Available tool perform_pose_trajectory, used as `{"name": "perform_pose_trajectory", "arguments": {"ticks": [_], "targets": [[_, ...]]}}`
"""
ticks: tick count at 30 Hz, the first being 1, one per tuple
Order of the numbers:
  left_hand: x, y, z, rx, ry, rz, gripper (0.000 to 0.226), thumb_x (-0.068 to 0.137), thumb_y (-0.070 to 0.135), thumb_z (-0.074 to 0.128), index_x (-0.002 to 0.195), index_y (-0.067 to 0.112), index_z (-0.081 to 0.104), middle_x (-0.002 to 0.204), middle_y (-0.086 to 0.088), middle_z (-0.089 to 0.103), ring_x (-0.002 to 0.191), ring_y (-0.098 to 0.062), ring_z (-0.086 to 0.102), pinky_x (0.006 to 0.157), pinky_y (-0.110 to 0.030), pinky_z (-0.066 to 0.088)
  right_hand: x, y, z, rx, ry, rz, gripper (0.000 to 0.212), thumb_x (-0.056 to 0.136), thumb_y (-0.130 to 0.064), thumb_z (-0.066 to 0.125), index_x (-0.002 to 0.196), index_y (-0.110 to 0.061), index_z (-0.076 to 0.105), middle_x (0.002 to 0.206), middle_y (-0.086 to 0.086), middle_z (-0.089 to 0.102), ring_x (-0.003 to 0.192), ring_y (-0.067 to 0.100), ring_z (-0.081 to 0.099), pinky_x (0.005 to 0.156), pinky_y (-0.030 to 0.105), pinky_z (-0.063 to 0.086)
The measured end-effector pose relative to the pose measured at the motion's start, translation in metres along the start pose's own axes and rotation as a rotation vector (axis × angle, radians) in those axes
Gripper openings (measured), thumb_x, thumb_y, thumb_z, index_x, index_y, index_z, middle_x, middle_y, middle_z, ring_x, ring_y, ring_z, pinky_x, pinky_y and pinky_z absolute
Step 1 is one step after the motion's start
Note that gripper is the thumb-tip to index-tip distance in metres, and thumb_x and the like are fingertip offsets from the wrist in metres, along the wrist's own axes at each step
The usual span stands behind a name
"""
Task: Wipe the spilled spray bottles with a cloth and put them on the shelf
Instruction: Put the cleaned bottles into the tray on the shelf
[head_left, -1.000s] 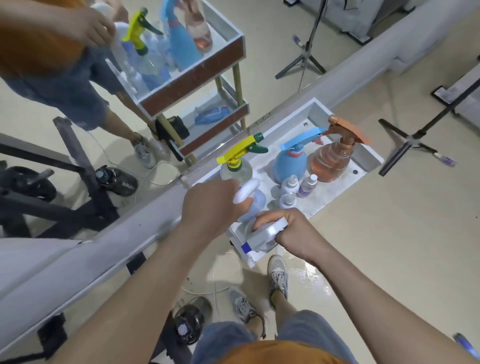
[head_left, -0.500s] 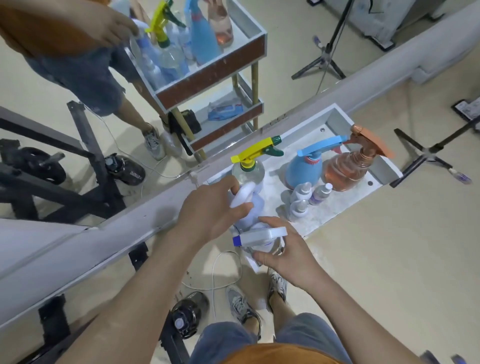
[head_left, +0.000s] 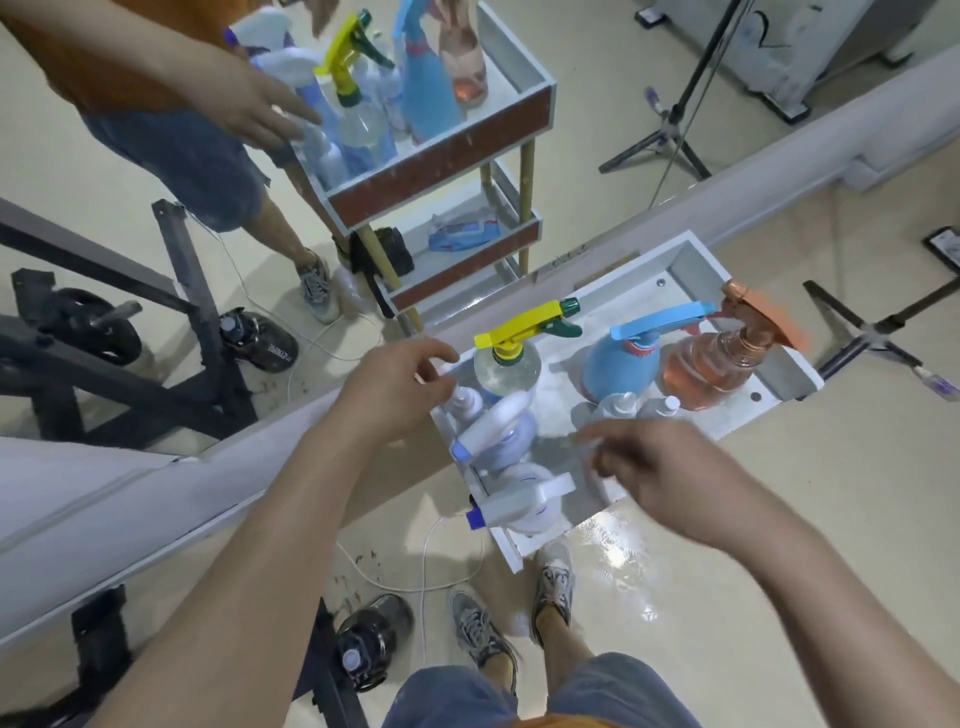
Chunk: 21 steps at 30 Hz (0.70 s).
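Note:
A white shelf tray (head_left: 795, 374) holds several spray bottles. Two white bottles with blue nozzles stand at its near end: one (head_left: 498, 434) behind, one (head_left: 524, 501) nearest me. A clear bottle with a yellow trigger (head_left: 506, 358), a blue bottle (head_left: 621, 364) and an amber bottle (head_left: 711, 369) stand further along, with small white bottles (head_left: 618, 408) in front. My left hand (head_left: 392, 392) hovers by the tray's left edge, fingers loosely spread, holding nothing. My right hand (head_left: 654, 473) hovers over the tray's front edge, empty and blurred. No cloth is visible.
A mirror along the wall reflects the shelf unit (head_left: 441, 156), the bottles and a person. A black water jug (head_left: 371, 642) and a white cable (head_left: 431, 566) lie on the floor by my feet. Tripod legs (head_left: 872, 332) stand to the right. The floor near the tray is wet.
Both hands have let go of the two white bottles, which now stand in the tray. My left hand pulled back left, my right hand moved right.

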<state>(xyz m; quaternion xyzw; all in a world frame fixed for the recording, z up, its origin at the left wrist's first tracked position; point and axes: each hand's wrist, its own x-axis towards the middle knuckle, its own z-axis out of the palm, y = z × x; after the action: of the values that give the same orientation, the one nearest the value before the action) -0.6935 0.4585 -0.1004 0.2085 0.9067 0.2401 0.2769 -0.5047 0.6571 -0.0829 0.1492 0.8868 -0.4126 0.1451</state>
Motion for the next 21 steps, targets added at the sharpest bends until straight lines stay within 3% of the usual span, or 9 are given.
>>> {"name": "perform_pose_trajectory", "arguments": {"ticks": [2, 4, 7, 10, 12, 14, 17, 19, 21], "targets": [[0.008, -0.005, 0.016, 0.073, -0.098, 0.036, 0.023, 0.087, 0.03, 0.068, 0.106, 0.042, 0.064, 0.101, 0.013, 0.064, 0.075, -0.003, 0.057, 0.066, -0.017, 0.04, 0.015, -0.025, -0.033, 0.017, 0.289, -0.106, 0.032, 0.09, -0.007, 0.061, 0.11, -0.03, 0.068, 0.098, -0.009, 0.07, 0.086, 0.006, 0.059, 0.082, 0.026, 0.045], [0.011, -0.008, 0.026, 0.025, -0.069, 0.028, 0.022, 0.086, 0.023, 0.07, 0.095, 0.042, 0.066, 0.099, 0.017, 0.067, 0.074, 0.004, 0.058, 0.062, -0.005, 0.036, 0.042, -0.046, -0.051, -0.141, 0.404, -0.253, 0.043, 0.089, -0.016, 0.067, 0.13, -0.026, 0.06, 0.123, -0.001, 0.063, 0.114, 0.018, 0.054, 0.096, 0.035, 0.043], [0.013, -0.011, 0.028, 0.091, 0.008, 0.026, 0.011, 0.086, 0.024, 0.069, 0.086, 0.034, 0.072, 0.082, 0.012, 0.069, 0.075, -0.009, 0.062, 0.063, -0.017, 0.039, 0.09, -0.061, -0.048, -0.494, 0.132, -0.218, 0.059, 0.09, -0.036, 0.067, 0.144, -0.034, 0.044, 0.144, -0.002, 0.05, 0.134, 0.027, 0.038, 0.1, 0.047, 0.04], [0.009, -0.014, 0.025, 0.19, 0.087, 0.105, 0.009, 0.091, 0.026, 0.063, 0.091, 0.022, 0.071, 0.078, 0.003, 0.067, 0.076, -0.02, 0.059, 0.066, -0.031, 0.041, 0.113, -0.06, -0.035, -0.673, 0.074, -0.157, 0.017, 0.094, -0.036, 0.059, 0.11, -0.032, 0.064, 0.106, 0.005, 0.067, 0.105, 0.033, 0.059, 0.075, 0.036, 0.046], [0.006, -0.02, 0.022, 0.157, 0.182, 0.148, 0.01, 0.094, 0.025, 0.06, 0.094, 0.019, 0.068, 0.078, 0.003, 0.066, 0.076, -0.022, 0.058, 0.065, -0.032, 0.04, 0.112, -0.054, -0.034, -0.68, 0.156, -0.173, 0.009, 0.093, -0.032, 0.059, 0.089, -0.025, 0.063, 0.087, 0.004, 0.063, 0.087, 0.033, 0.06, 0.064, 0.032, 0.038], [0.004, -0.022, 0.023, 0.132, 0.23, 0.16, 0.009, 0.095, 0.022, 0.059, 0.1, 0.02, 0.066, 0.083, 0.005, 0.067, 0.076, -0.018, 0.056, 0.064, -0.028, 0.035, 0.111, -0.045, -0.038, -0.633, 0.169, -0.19, 0.004, 0.089, -0.023, 0.061, 0.089, -0.025, 0.064, 0.086, 0.003, 0.063, 0.083, 0.032, 0.058, 0.062, 0.032, 0.039], [0.007, -0.019, 0.03, 0.157, 0.18, 0.186, 0.021, 0.091, 0.015, 0.061, 0.11, 0.022, 0.064, 0.084, 0.012, 0.059, 0.079, -0.013, 0.053, 0.069, -0.021, 0.032, 0.117, -0.032, -0.048, -0.597, 0.106, -0.29, 0.018, 0.084, -0.01, 0.065, 0.091, -0.027, 0.069, 0.09, -0.001, 0.065, 0.097, 0.025, 0.054, 0.071, 0.034, 0.044], [0.009, -0.018, 0.034, 0.179, 0.143, 0.202, 0.02, 0.091, 0.013, 0.058, 0.108, 0.022, 0.062, 0.078, 0.014, 0.051, 0.079, -0.018, 0.054, 0.067, -0.021, 0.031, 0.121, -0.03, -0.055, -0.602, 0.112, -0.342, 0.024, 0.081, -0.006, 0.068, 0.091, -0.028, 0.072, 0.098, -0.008, 0.066, 0.11, 0.02, 0.049, 0.079, 0.032, 0.031], [0.012, -0.018, 0.035, 0.143, 0.127, 0.181, 0.016, 0.093, 0.012, 0.055, 0.102, 0.025, 0.06, 0.076, 0.013, 0.051, 0.074, -0.016, 0.052, 0.063, -0.022, 0.033, 0.117, -0.031, -0.062, -0.609, 0.172, -0.356, 0.042, 0.075, 0.0, 0.072, 0.101, -0.033, 0.073, 0.121, -0.008, 0.063, 0.125, 0.02, 0.043, 0.084, 0.036, 0.022]]}}
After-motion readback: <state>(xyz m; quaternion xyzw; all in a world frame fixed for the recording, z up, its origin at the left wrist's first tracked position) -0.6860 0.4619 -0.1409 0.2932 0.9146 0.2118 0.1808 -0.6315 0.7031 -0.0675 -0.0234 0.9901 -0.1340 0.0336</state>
